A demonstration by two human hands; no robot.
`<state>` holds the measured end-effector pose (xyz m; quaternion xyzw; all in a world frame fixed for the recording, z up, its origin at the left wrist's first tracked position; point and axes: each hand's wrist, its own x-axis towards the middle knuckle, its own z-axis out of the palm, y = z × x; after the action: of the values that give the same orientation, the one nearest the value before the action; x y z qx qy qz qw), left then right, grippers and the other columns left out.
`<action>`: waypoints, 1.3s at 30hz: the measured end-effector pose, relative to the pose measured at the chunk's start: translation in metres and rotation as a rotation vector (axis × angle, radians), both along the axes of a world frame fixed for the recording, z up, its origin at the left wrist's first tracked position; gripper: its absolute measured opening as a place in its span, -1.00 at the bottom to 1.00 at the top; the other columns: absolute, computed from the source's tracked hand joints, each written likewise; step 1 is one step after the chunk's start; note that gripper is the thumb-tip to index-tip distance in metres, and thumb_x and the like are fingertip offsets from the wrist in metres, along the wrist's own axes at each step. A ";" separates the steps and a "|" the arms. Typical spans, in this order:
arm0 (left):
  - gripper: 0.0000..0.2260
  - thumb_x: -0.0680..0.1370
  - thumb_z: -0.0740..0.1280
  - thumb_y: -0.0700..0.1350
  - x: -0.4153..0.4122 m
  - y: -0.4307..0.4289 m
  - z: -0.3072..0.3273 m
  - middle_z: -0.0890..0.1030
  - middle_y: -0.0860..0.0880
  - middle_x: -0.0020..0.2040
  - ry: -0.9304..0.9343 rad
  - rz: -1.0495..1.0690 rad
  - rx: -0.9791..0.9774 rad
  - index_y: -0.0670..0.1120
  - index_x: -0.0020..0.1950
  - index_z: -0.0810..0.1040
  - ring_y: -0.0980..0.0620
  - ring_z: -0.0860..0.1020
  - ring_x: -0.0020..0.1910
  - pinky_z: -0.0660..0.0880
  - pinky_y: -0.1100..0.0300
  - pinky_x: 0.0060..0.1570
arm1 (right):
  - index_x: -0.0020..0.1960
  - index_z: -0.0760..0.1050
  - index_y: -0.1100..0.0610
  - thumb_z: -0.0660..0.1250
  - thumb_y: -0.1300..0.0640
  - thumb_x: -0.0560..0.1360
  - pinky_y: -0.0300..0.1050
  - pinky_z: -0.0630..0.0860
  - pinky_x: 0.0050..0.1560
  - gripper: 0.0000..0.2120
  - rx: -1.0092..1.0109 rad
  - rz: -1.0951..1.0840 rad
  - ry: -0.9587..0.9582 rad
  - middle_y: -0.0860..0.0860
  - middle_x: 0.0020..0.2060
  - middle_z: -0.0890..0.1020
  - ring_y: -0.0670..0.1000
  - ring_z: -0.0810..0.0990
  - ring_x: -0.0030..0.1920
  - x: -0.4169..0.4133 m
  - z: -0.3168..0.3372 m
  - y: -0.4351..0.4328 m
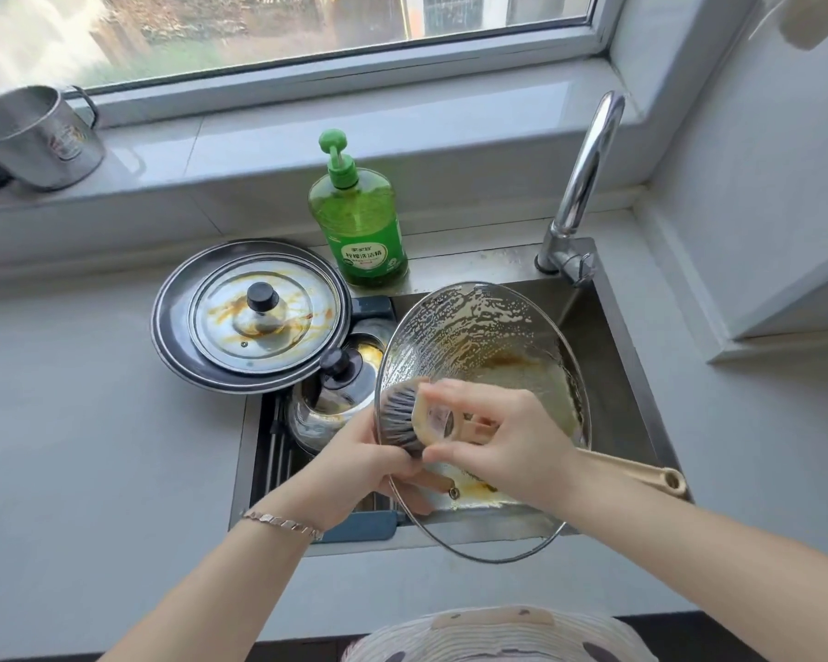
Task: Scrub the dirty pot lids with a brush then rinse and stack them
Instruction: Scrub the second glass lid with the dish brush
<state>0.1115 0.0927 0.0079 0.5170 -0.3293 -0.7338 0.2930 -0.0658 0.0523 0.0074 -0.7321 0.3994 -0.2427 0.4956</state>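
Over sink (613, 336): we hold a sudsy lid (474, 327) tilted.
Left hand (364, 465): fingers curled round lid's lower edge.
Right hand (512, 441): closed on brush (405, 418), bristles against lid.

The person wears a silver link bracelet (282, 519) on the left wrist and a pale striped top (498, 635).

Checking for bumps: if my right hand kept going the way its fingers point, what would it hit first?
Probably the left hand, which grips the rim of the glass lid just past the brush. Depth is unclear.
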 end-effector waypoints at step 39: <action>-0.56 0.45 0.19 0.10 0.006 -0.007 0.007 0.66 -0.30 -0.09 -0.074 0.434 -0.087 0.06 0.31 0.46 -0.21 0.66 -0.31 0.58 -0.14 -0.34 | 0.22 0.47 -0.19 0.53 0.04 0.32 -0.27 0.48 0.09 -0.48 0.034 -0.180 0.162 -0.25 0.19 0.53 -0.22 0.55 0.02 -0.021 -0.017 -0.016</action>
<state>0.1172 0.0854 0.0147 0.5891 -0.2522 -0.6191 0.4540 -0.0873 0.0360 -0.0096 -0.7019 0.5062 -0.2195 0.4504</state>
